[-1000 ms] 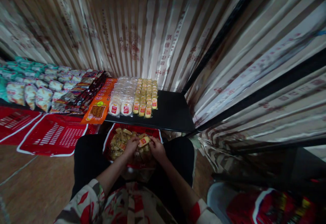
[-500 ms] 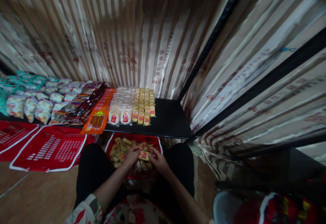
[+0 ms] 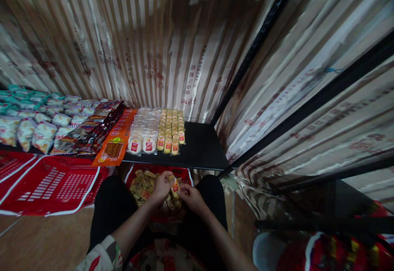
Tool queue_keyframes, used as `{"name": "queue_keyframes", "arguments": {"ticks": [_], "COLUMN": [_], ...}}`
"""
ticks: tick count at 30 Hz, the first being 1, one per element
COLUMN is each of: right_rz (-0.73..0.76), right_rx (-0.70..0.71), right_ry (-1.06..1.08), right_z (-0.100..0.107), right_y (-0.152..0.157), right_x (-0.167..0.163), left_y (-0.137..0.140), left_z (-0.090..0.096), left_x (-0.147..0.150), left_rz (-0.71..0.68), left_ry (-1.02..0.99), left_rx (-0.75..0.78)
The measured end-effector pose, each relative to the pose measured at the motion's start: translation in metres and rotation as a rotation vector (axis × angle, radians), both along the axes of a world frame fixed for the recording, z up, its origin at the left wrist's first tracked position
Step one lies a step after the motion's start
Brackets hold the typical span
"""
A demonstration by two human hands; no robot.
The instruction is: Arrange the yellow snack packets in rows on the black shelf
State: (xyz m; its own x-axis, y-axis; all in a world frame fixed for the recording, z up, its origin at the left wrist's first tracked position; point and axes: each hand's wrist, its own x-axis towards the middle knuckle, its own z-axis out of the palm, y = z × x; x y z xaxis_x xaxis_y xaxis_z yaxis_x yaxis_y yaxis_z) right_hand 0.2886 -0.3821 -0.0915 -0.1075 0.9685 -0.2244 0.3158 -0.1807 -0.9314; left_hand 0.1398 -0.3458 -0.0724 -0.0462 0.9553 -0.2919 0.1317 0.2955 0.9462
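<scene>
Between my hands is a small yellow snack packet (image 3: 175, 186) with a red and white label, tilted upright. My left hand (image 3: 162, 188) is closed on its upper left end. The fingers of my right hand (image 3: 190, 196) pinch its lower right side. Both hands are above a red basket (image 3: 187, 174) between my knees, filled with similar yellow packets (image 3: 142, 184). On the black shelf (image 3: 205, 145) ahead, matching yellow packets (image 3: 168, 144) stand in rows, beside clear-wrapped round white crackers (image 3: 150, 144).
Left along the shelf lie an orange snack bag (image 3: 115, 141), dark red packets (image 3: 89, 131) and white and green bags (image 3: 44, 135). Red baskets (image 3: 61, 180) sit below them. A black metal post (image 3: 246, 65) and slanted bar (image 3: 295, 106) frame the right; a striped curtain (image 3: 147, 37) hangs behind.
The yellow packet has turned from lying level to standing tilted, with my hands still on it. The view has shifted slightly, so the shelf sits a little lower and further left.
</scene>
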Motion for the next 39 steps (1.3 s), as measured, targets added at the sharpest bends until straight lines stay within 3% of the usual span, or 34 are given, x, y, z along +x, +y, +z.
{"name": "queue_keyframes", "arguments": {"ticks": [10,17,21,25,30,39], "right_rz": [-0.016,-0.184,-0.318,-0.38,-0.413,-0.38], "right_rx": [0.059,0.103,0.205,0.254,0.265,0.257], "right_ry": [0.1,0.161,0.073,0.024,-0.064,-0.219], "right_z": [0.018,0.032,0.031,0.027,0.025,0.034], "right_y": [0.021,0.061,0.092,0.12,0.148,0.168], "right_x": [0.008,0.021,0.028,0.031,0.032,0.02], "left_y": [0.021,0.038,0.039,0.048,0.065,0.078], "left_z": [0.004,0.035,0.048,0.045,0.036,0.031], "left_x": [0.013,0.027,0.04,0.057,0.07,0.073], "left_rz": [-0.007,0.031,-0.017,-0.095,-0.077,-0.062], "left_ry": [-0.03,-0.029,0.099,0.187,0.26,0.197], "left_rx": [0.079,0.227,0.353,0.342,0.324,0.265]}}
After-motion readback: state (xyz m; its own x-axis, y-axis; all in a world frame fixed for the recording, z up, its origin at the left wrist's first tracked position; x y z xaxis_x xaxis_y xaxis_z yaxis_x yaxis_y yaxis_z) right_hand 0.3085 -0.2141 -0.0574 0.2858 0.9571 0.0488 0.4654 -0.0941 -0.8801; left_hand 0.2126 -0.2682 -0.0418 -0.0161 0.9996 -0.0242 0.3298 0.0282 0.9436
